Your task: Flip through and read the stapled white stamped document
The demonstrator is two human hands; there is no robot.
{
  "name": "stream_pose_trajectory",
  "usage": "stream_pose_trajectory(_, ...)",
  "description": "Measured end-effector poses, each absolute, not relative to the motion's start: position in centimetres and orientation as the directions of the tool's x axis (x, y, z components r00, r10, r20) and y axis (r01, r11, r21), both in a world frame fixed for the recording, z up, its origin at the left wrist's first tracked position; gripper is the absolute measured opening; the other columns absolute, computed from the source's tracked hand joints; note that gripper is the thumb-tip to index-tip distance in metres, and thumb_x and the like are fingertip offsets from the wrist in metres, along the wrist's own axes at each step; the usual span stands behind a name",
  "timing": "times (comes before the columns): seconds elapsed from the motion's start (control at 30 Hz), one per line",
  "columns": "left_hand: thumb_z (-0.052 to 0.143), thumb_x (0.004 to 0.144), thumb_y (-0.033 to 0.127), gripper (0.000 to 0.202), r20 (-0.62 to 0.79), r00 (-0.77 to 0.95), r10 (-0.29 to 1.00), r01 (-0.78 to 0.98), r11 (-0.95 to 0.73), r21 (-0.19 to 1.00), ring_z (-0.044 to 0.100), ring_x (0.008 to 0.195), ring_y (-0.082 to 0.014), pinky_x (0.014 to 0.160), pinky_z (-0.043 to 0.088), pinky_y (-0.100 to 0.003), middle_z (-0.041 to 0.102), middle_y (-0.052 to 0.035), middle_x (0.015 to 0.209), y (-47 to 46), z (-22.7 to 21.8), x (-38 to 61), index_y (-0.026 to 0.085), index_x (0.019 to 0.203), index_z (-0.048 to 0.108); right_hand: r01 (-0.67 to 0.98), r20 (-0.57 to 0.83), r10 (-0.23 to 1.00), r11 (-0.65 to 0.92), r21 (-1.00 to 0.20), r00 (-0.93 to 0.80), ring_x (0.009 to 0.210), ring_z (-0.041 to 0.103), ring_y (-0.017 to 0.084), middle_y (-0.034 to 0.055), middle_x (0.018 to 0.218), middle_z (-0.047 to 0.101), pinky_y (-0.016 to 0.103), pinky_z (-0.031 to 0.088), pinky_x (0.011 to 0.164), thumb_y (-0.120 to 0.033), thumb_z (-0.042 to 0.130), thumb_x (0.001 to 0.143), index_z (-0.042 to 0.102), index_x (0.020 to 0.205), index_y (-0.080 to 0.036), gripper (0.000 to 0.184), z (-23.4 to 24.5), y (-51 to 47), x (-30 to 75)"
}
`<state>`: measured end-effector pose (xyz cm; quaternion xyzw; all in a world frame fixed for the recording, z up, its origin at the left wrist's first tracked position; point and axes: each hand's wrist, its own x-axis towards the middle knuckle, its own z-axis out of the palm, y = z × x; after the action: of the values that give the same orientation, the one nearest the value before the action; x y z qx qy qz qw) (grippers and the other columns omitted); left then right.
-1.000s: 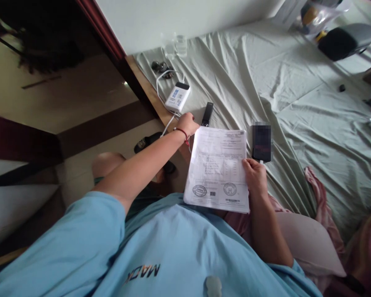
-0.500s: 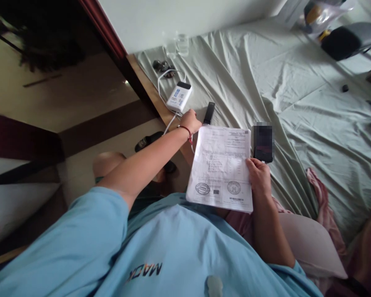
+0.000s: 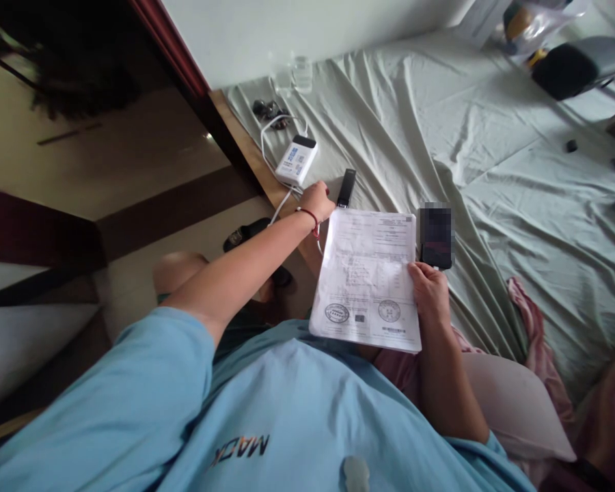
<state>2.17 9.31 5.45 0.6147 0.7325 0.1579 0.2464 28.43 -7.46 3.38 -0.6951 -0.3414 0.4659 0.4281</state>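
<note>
Printed papers (image 3: 366,280), white with two round stamps near the lower edge, are held in front of my blue shirt. My right hand (image 3: 431,290) is closed on their right edge, thumb on top. Beside the top left corner of the papers is my left hand (image 3: 318,201), its fingers curled closed; a small dark red spot shows at them, but what they hold is hidden. A red string bracelet (image 3: 311,220) circles that wrist. Just past the left hand lies a slim black device (image 3: 347,187). A white power bank (image 3: 297,160) with a white cable sits beyond it.
A smartphone (image 3: 436,239) lies right of the papers on the wrinkled green sheet (image 3: 389,123). Clear cups (image 3: 302,74) and small dark items (image 3: 270,113) stand near the wall. A black case (image 3: 566,70) is at the far right; a dark shoe (image 3: 246,234) is on the floor.
Almost nothing differs. The papers' lower edge has shifted very slightly right, and both hands keep their places.
</note>
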Motion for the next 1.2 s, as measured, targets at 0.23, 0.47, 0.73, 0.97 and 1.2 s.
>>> stream_pose_trajectory(0.23,0.076,0.072,0.014,0.047,-0.183,-0.171,0.968,0.738,0.249,0.627,0.064,0.104,-0.0225,0.088,0.049,-0.028,0.069,-0.0112,0.113,9.4,4.6,1.8,0.012,0.117,0.064,0.075,-0.340,0.865,-0.392,-0.917,0.369,0.050,0.050,0.013,-0.0011,0.058,0.064,0.024,0.037,0.047,-0.050,0.071,0.069,0.073,0.079,-0.018,0.034,3.9,-7.4,28.4)
stream_pose_trajectory(0.47,0.063,0.082,0.009,0.035,-0.125,-0.149,0.981,0.748,0.194,0.635,0.064,0.106,-0.0220,0.092,0.050,-0.029,0.071,-0.0107,0.113,8.7,5.6,1.7,0.011,0.117,0.068,0.063,-0.343,0.866,-0.390,-0.918,0.363,0.050,0.049,0.012,-0.0016,0.059,0.064,0.024,0.037,0.048,-0.049,0.071,0.069,0.072,0.079,-0.018,0.033,3.7,-7.3,28.3)
stream_pose_trajectory(0.73,0.041,0.093,0.000,0.047,0.246,0.308,0.919,0.735,-0.394,0.551,0.056,0.123,-0.0206,0.108,0.041,-0.033,0.066,-0.0039,0.135,6.9,7.2,0.9,0.019,0.118,0.075,0.062,-0.343,0.870,-0.388,-0.920,0.355,0.050,0.047,0.012,-0.0022,0.057,0.061,0.023,0.035,0.047,-0.048,0.071,0.070,0.071,0.078,-0.017,0.031,3.8,-7.4,28.2)
stream_pose_trajectory(0.97,0.048,0.095,0.007,0.042,0.200,0.345,0.917,0.801,-0.399,0.446,0.063,0.112,-0.0221,0.095,0.050,-0.037,0.067,-0.0015,0.133,6.6,5.0,0.5,0.024,0.122,0.075,0.073,-0.331,0.872,-0.380,-0.922,0.361,0.050,0.046,0.012,-0.0021,0.058,0.062,0.024,0.035,0.048,-0.050,0.071,0.072,0.072,0.078,-0.017,0.034,3.5,-7.6,28.4)
stream_pose_trajectory(1.2,0.050,0.091,0.003,0.043,0.219,0.340,0.914,0.806,-0.404,0.432,0.066,0.118,-0.0214,0.098,0.054,-0.036,0.067,-0.0001,0.133,6.0,5.5,0.9,0.022,0.119,0.076,0.107,-0.296,0.891,-0.351,-0.930,0.343,0.050,0.045,0.011,-0.0026,0.059,0.060,0.024,0.034,0.046,-0.055,0.072,0.073,0.069,0.077,-0.019,0.037,3.7,-7.9,28.4)
